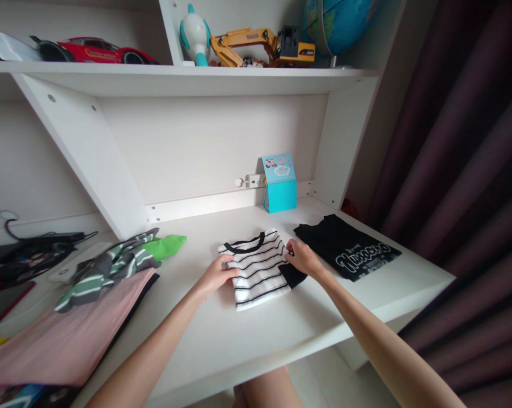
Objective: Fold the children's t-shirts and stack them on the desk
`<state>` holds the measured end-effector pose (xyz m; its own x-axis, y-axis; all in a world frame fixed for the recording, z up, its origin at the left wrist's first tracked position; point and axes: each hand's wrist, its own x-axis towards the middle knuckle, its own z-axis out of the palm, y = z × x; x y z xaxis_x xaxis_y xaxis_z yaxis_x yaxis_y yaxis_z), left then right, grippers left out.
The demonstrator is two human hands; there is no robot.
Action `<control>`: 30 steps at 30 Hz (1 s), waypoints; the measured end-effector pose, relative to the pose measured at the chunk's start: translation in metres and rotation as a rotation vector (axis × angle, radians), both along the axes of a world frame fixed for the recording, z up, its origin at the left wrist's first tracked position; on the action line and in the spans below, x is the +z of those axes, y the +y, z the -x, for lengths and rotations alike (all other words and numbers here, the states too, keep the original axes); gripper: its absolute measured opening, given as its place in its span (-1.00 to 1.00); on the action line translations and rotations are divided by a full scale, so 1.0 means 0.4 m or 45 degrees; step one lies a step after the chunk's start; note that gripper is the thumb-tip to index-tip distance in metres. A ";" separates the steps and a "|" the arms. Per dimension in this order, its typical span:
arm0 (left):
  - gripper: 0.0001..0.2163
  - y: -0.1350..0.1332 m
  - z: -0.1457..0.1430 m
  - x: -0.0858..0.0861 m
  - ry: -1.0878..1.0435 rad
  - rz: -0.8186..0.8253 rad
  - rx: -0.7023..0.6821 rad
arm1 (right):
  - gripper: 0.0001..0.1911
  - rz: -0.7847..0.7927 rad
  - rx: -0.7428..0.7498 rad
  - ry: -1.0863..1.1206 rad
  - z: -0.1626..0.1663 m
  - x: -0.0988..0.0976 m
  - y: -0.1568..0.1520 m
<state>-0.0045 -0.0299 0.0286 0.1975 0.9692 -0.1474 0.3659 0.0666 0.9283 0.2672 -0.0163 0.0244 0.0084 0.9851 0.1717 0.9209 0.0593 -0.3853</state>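
A white T-shirt with black stripes (259, 266) lies folded on the white desk, its black collar toward the back. At its right side a black sleeve (293, 275) shows. My left hand (216, 276) grips the shirt's left edge, thumb on top of the cloth. The right edge is pinched between the closed fingers of my right hand (303, 258); the fingertips are partly hidden. Just right of that hand, a folded black T-shirt (345, 245) with white lettering lies flat.
A pile of clothes, with a pink garment (77, 328) and a green-and-grey striped one (111, 263), covers the left side. Behind the shirts stands a blue desk calendar (281, 195) near a wall socket (256, 181). Overhead, a shelf (238, 72) holds toys and a globe (345, 22).
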 end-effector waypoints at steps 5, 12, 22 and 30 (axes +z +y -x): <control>-0.75 -0.012 -0.055 0.003 0.202 -0.424 -0.024 | -0.93 -0.080 -0.021 -0.004 -0.041 0.034 -0.028; -0.69 0.009 -0.303 0.100 0.049 -0.631 -0.055 | -0.85 -0.341 -0.319 -0.099 -0.258 0.137 -0.022; -0.61 0.029 -0.640 0.043 -0.170 -0.596 -0.071 | -0.75 -0.267 -0.664 -0.282 -0.567 0.125 0.031; -0.29 0.020 -0.661 -0.040 -0.070 -0.251 -0.257 | -0.54 -0.148 -0.515 -0.326 -0.587 0.012 0.077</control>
